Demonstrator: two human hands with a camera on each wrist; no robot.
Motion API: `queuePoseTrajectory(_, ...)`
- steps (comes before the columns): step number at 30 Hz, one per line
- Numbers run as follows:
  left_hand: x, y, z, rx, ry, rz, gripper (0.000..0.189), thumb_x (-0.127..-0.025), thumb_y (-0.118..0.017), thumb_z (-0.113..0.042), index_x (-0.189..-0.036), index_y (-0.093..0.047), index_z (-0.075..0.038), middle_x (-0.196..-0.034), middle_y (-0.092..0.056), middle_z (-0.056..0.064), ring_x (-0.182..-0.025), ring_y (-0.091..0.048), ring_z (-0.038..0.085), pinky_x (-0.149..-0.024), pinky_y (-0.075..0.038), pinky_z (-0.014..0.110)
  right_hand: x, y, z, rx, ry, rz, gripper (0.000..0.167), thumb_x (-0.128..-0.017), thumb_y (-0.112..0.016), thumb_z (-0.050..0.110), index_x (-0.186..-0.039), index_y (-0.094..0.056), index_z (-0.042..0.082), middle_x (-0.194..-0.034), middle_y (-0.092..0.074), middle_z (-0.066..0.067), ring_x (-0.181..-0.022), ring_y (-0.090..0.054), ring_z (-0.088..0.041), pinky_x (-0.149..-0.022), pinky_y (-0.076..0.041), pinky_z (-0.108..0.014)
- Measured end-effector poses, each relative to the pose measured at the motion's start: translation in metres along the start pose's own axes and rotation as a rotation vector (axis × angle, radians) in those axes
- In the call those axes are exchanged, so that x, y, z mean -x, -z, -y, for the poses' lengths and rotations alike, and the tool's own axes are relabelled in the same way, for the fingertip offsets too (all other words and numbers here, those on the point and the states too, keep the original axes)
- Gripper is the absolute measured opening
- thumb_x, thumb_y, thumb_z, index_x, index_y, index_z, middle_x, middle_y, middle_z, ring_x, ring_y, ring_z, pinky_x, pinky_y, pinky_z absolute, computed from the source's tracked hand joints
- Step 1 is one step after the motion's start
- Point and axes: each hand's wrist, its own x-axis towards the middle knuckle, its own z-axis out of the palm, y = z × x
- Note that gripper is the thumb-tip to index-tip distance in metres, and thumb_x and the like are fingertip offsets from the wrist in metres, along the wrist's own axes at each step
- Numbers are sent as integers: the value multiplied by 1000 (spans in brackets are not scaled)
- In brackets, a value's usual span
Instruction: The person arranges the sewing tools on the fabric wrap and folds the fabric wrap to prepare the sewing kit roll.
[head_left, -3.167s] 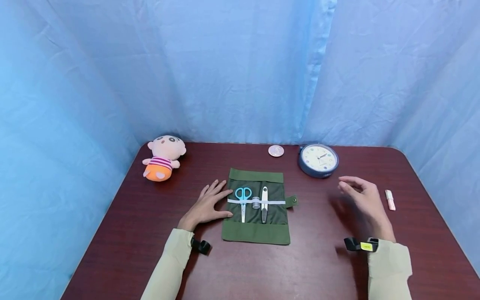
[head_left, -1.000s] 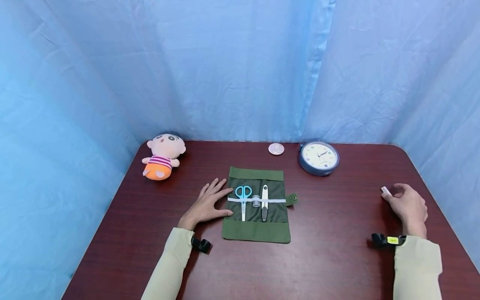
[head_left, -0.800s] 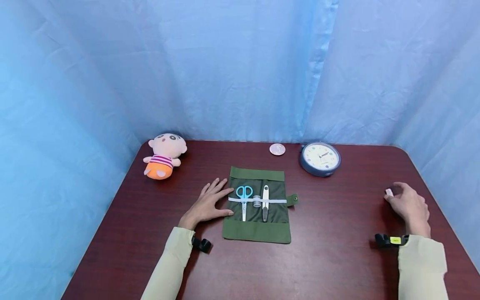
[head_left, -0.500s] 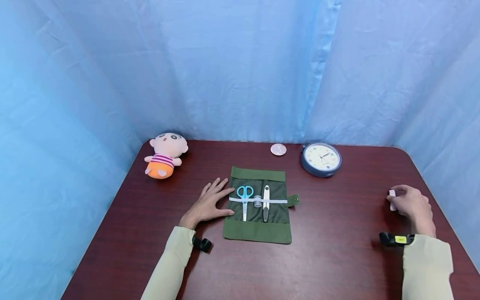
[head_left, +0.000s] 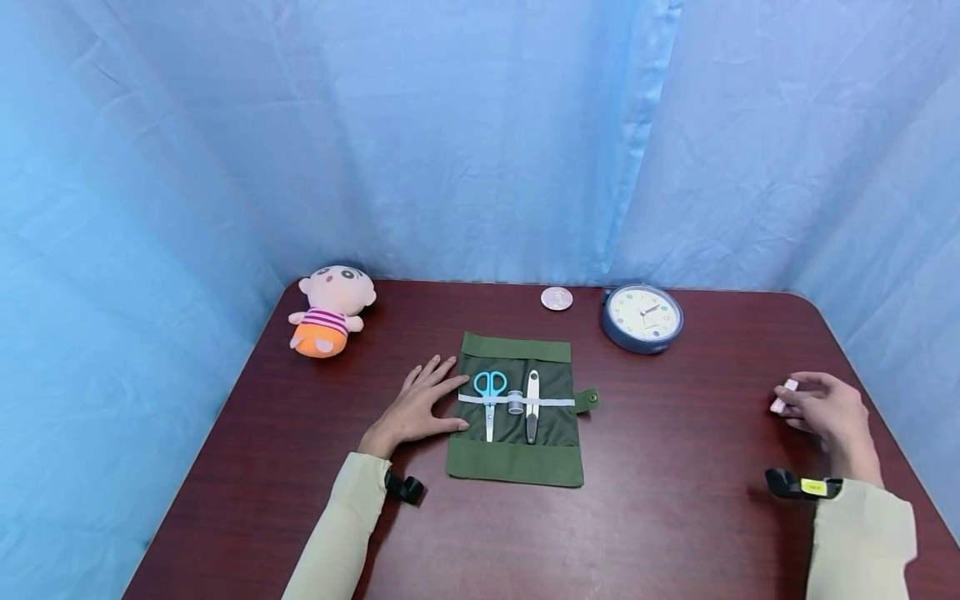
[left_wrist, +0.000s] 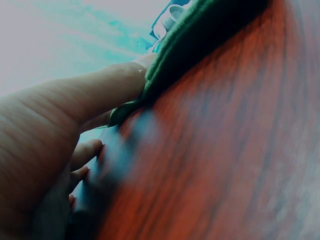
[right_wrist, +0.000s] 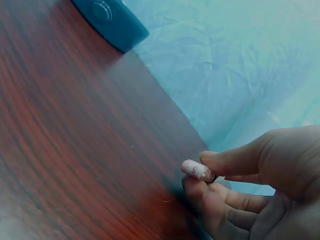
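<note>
At the right of the table, my right hand (head_left: 832, 412) pinches a small white-and-pink stick (head_left: 784, 396) between thumb and fingers. The right wrist view shows the rounded end of this stick (right_wrist: 196, 170) poking out past the fingertips; the other end is hidden in the hand. My left hand (head_left: 414, 412) rests with spread fingers at the left edge of an unrolled green cloth pouch (head_left: 513, 464). Under the pouch's white elastic band sit blue-handled scissors (head_left: 490, 392), a grey thread spool (head_left: 515, 407) and a slim white tool with a dark tip (head_left: 532, 392).
A plush doll (head_left: 326, 317) lies at the back left of the dark wooden table (head_left: 660, 533). Along the back edge are a round shiny disc (head_left: 557, 299) and a blue clock (head_left: 642, 319). The pouch's snap tab (head_left: 587, 400) points right. Blue curtains (head_left: 480, 142) surround the table.
My right hand has moved right and taken hold of the small stick that lay on the table, then shifted slightly farther right and turned it. The left hand stays at the pouch.
</note>
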Motion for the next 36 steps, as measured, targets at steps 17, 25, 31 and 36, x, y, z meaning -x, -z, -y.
queuePoseTrajectory(17,0,1,-2,-7,1,-1,75,-86,-75,-46,-151,-48,-21,-168,-24,9,-159,-11,34,-126,-8,60,7,-22,-4,-558,30,66,36,-89,-75,9,-116,-54,19,-74,-73,13,-62,-72,-7,-57,-60,-24)
queuePoseTrajectory(25,0,0,-2,-4,-1,-1,74,-86,-75,-46,-151,-48,-21,-168,-24,9,-159,-11,35,-126,-8,60,11,-40,6,-637,69,96,35,-90,-72,3,-117,-53,16,-75,-74,10,-62,-72,-7,-57,-60,-25)
queuePoseTrajectory(31,-1,1,-2,-4,7,3,75,-86,-76,-46,-151,-48,-20,-168,-24,9,-159,-10,35,-126,-8,60,13,-55,15,-652,84,108,36,-90,-72,3,-117,-52,14,-75,-74,9,-62,-72,-8,-57,-60,-25)
queuePoseTrajectory(36,-1,0,-1,-7,9,4,75,-86,-76,-46,-151,-48,-20,-168,-24,9,-159,-11,35,-126,-8,60,13,-70,25,-624,78,110,36,-90,-73,5,-118,-53,15,-75,-73,10,-62,-71,-7,-58,-60,-24)
